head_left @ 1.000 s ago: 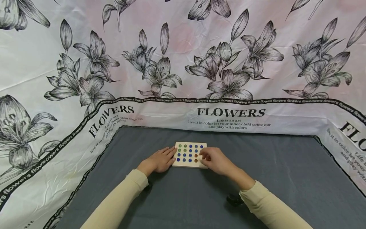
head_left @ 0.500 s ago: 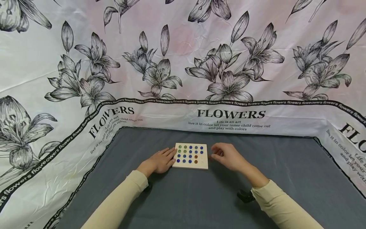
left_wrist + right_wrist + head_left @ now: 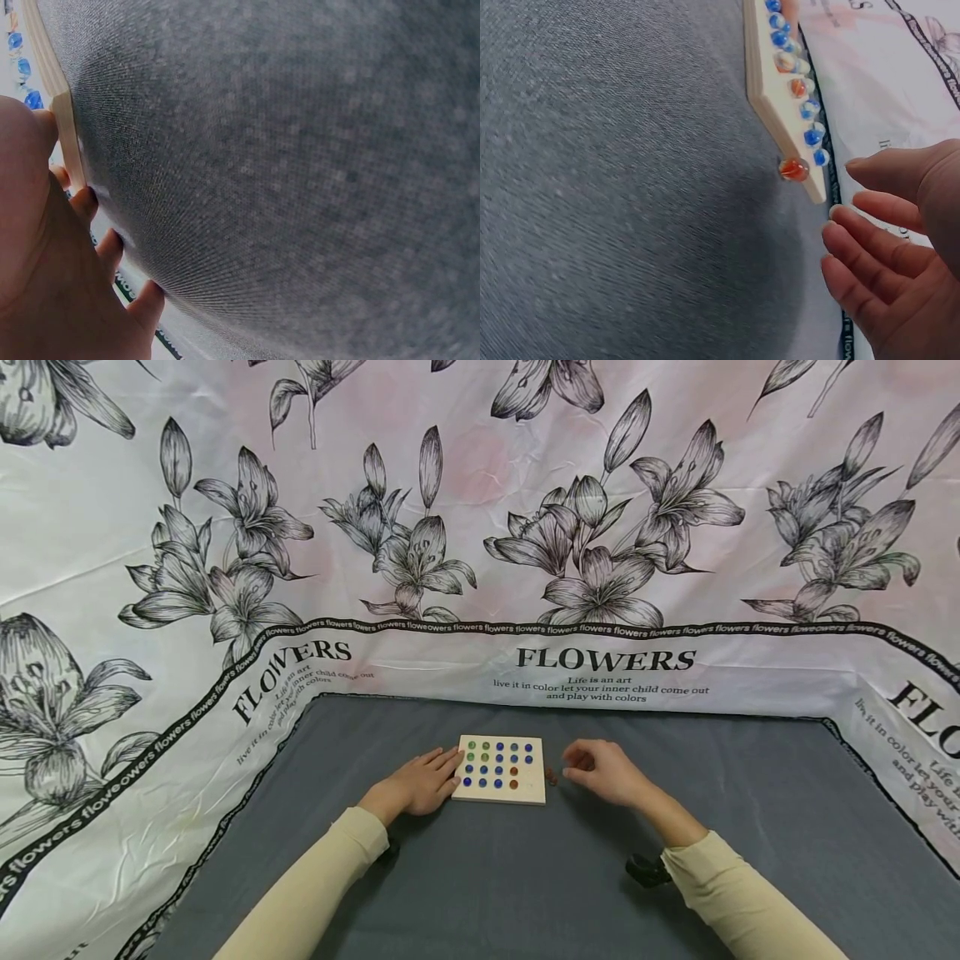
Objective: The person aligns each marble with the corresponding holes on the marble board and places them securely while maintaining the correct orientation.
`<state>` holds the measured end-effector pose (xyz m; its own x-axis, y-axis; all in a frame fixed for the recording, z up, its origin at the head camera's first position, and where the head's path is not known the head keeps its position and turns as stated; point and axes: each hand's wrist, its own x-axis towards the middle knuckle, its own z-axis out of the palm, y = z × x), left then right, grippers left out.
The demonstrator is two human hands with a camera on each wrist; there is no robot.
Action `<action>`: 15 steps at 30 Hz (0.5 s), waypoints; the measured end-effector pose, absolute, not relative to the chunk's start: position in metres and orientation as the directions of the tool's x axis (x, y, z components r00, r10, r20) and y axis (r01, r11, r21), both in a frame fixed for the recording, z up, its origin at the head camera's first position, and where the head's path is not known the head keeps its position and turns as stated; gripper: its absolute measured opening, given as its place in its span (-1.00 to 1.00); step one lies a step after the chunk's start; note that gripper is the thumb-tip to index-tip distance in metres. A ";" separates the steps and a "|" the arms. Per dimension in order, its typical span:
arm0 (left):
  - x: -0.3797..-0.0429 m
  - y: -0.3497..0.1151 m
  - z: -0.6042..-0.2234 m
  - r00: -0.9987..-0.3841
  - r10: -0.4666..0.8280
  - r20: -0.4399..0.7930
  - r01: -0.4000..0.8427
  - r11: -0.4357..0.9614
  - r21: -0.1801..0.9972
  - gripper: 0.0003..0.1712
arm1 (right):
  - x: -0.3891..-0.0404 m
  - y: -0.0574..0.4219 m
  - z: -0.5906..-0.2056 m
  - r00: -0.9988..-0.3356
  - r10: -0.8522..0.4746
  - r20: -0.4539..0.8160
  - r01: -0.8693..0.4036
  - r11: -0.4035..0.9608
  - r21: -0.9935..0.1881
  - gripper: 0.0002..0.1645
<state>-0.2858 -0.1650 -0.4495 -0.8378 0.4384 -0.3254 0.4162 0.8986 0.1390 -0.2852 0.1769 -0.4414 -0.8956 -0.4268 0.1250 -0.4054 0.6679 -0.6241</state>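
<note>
A pale wooden board [image 3: 498, 794] lies on the grey cloth, with rows of glass marbles in its holes. Green marbles [image 3: 472, 746] fill the upper left corner, blue marbles [image 3: 499, 747] most other holes, and orange marbles [image 3: 513, 784] sit towards the lower right. Bare wood shows at the lower right corner. My left hand [image 3: 422, 781] rests at the board's left edge, fingers extended and touching it. Right of the board, my right hand [image 3: 609, 773] hovers with fingers loosely bent, thumb apart, holding nothing. Near its fingertips, an orange marble [image 3: 794, 169] lies on the cloth beside the board.
Grey cloth [image 3: 480, 868] covers the table. Behind and to the sides runs a white and pink sheet [image 3: 465, 660] printed with flowers and lettering. A dark wrist device [image 3: 647, 870] shows below the right forearm.
My right hand has moved off the board's right side to the cloth on the right, and its fingers have parted. Orange marbles now show beside the board. The left hand stays in place.
</note>
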 end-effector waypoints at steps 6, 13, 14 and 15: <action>-0.288 -0.167 -0.456 -0.838 0.436 -0.328 0.416 0.900 0.133 -0.31 | -0.283 0.171 -0.450 -0.906 -0.417 0.076 -0.357 0.655 -0.666 -0.74; -0.289 -0.169 -0.459 -0.838 0.445 -0.316 0.425 0.895 0.134 -0.31 | -0.283 0.165 -0.457 -0.909 -0.414 0.053 -0.335 0.649 -0.683 -0.75; -0.288 -0.169 -0.459 -0.837 0.444 -0.319 0.425 0.896 0.131 -0.31 | -0.283 0.164 -0.458 -0.911 -0.410 0.052 -0.332 0.652 -0.681 -0.76; -0.288 -0.169 -0.458 -0.837 0.443 -0.321 0.424 0.896 0.131 -0.31 | -0.283 0.163 -0.458 -0.912 -0.406 0.052 -0.330 0.654 -0.681 -0.76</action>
<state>-0.2883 -0.1687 -0.4579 -0.8372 0.4431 -0.3207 0.4240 0.8961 0.1313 -0.2833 0.1628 -0.4581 -0.9123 -0.4061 0.0518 -0.3297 0.6538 -0.6811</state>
